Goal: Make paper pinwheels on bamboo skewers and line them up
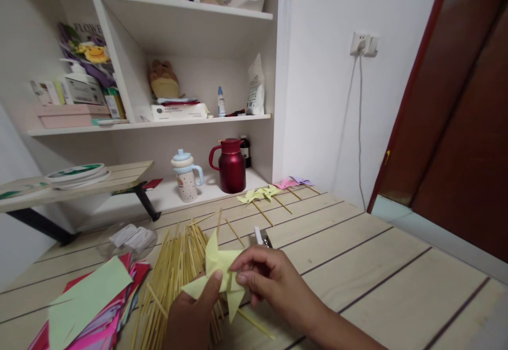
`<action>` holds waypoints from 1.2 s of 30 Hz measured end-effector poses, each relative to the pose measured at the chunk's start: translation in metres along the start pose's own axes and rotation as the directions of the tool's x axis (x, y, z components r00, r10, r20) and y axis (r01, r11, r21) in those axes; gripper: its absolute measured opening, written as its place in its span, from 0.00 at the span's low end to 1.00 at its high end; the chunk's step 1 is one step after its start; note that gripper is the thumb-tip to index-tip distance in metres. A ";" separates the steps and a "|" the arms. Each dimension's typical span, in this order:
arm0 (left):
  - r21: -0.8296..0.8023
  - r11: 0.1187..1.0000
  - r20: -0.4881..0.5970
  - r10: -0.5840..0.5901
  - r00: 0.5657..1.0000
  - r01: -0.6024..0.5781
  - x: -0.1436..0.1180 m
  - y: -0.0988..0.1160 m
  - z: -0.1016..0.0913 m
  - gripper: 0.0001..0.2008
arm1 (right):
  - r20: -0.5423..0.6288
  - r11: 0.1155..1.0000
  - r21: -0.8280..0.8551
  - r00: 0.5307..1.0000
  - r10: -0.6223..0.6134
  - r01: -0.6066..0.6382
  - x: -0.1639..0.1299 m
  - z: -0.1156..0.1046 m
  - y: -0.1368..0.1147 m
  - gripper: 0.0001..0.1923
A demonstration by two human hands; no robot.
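A pale yellow paper pinwheel (224,261) with folded, pointed blades is held low in front of me. My left hand (192,310) grips it from the lower left, its thumb pressed on the paper near the middle. My right hand (272,278) is closed at the pinwheel's right side, with thumb and forefinger pinched at the paper. Whether a small part is between those fingertips cannot be made out. Under the hands lies a spread bundle of thin wooden sticks (174,265). Just beyond my right hand is a small white and metal object (262,236), partly hidden.
Cut coloured paper sheets (93,299) are stacked at the left, near a clear container (127,239) with white packets. Finished pinwheels on sticks (260,195) lie at the table's back edge. Behind stand a red jug (232,167) and a speckled cup (186,180).
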State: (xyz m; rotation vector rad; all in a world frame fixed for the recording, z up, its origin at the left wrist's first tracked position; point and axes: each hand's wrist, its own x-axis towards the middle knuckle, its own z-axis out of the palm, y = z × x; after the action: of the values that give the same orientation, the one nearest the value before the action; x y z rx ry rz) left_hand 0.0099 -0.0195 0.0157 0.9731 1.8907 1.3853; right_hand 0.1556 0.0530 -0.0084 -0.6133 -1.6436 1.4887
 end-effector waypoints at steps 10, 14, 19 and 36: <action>0.002 1.000 0.010 -0.026 1.000 0.026 -0.002 0.007 0.001 0.10 | 0.040 0.969 -0.216 0.993 -0.111 0.117 -0.004 -0.003 0.000 0.11; -0.027 0.998 0.013 -0.053 0.999 0.054 -0.002 0.006 0.003 0.13 | 0.014 0.950 -0.272 0.988 -0.152 0.151 -0.002 -0.002 0.001 0.12; -0.032 0.999 0.001 -0.038 0.999 0.038 -0.004 0.011 0.002 0.11 | 0.045 0.921 -0.336 0.981 -0.190 0.194 -0.002 -0.003 0.000 0.12; -0.071 0.997 0.062 -0.032 0.998 0.036 0.000 -0.001 0.005 0.15 | -0.072 0.914 -0.391 0.987 -0.145 0.106 -0.002 -0.003 0.002 0.07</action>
State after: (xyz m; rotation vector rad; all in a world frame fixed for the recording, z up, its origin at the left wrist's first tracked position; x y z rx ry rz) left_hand 0.0136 -0.0174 0.0136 0.9327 1.7924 1.3794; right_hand 0.1585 0.0537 -0.0105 -0.7660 -1.8755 1.0279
